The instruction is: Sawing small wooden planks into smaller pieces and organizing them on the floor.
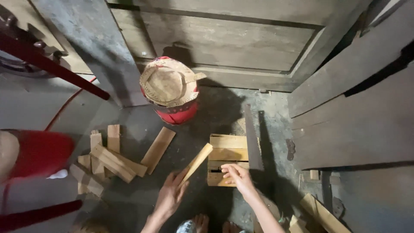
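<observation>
My left hand (171, 194) is closed around a wood strip (197, 162) angled over the floor, right hand (236, 174) pinching at the small slatted crate (227, 159); handsaw (253, 140) lies alongside, so a slip risks knuckles on teeth.

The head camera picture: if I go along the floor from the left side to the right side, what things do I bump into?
Red chair → pile of wood offcuts → loose flat plank → left hand holding a wood strip → right hand on the small wooden crate → handsaw.
</observation>
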